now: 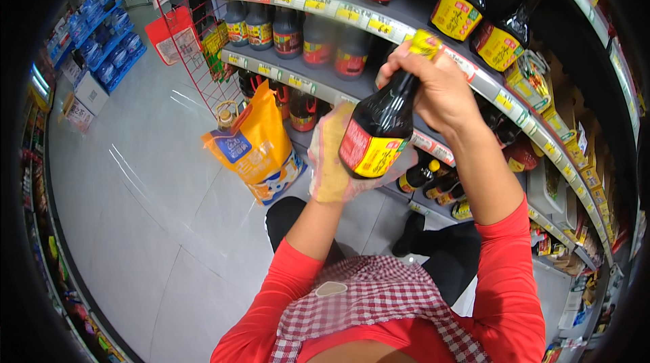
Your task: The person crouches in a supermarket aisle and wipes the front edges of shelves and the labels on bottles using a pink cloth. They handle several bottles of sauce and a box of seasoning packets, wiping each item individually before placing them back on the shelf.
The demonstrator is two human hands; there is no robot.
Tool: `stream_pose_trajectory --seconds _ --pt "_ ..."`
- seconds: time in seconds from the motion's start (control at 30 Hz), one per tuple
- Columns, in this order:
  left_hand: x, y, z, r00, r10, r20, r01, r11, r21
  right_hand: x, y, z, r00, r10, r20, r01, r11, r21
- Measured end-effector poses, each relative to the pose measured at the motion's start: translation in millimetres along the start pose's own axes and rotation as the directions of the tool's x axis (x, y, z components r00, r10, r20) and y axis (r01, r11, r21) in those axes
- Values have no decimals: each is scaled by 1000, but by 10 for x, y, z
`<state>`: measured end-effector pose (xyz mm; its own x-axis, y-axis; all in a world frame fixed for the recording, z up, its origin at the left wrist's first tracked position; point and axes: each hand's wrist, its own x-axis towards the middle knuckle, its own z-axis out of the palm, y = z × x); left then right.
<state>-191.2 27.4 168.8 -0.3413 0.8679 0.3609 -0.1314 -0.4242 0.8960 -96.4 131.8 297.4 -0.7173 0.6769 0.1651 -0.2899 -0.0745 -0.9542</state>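
My right hand (439, 81) grips the neck of a dark glass sauce bottle (388, 114) just under its yellow cap. A red and yellow label wraps the bottle's lower part. Behind the bottle's base is my left hand (332, 160), covered by a yellowish cloth (327, 145) with pink and white edges; its fingers are hidden, so its hold on the bottle or cloth is unclear. Two similar dark bottles (459, 10) with yellow labels stand on the shelf beyond my right hand.
Curved-looking store shelves (325, 91) with price tags hold several sauce bottles. An orange printed bag (259, 150) stands on the floor left of my left hand, near a red wire rack (190, 33). Blue-wrapped water packs (104, 43) are stacked at the far left.
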Motion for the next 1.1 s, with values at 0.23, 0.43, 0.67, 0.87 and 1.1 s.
stream_pose_trajectory --seconds 0.23,0.43,0.67,0.87,1.1 --pt "-198 -59 67 999 -21 28 28 964 -265 -51 367 -224 926 371 67 -374 878 300" --pt "-209 -1 195 992 42 121 -50 997 65 -95 372 -308 922 370 116 -386 900 202" --pt "-212 231 298 794 -382 472 586 276 -762 -214 329 -258 946 306 108 -272 929 -252" --pt "-32 66 334 753 -134 644 556 653 -514 -193 523 -205 960 248 126 -136 814 -565" --pt "-132 39 307 945 -225 238 328 630 -704 -290 313 -352 922 -381 -71 272 766 -582"
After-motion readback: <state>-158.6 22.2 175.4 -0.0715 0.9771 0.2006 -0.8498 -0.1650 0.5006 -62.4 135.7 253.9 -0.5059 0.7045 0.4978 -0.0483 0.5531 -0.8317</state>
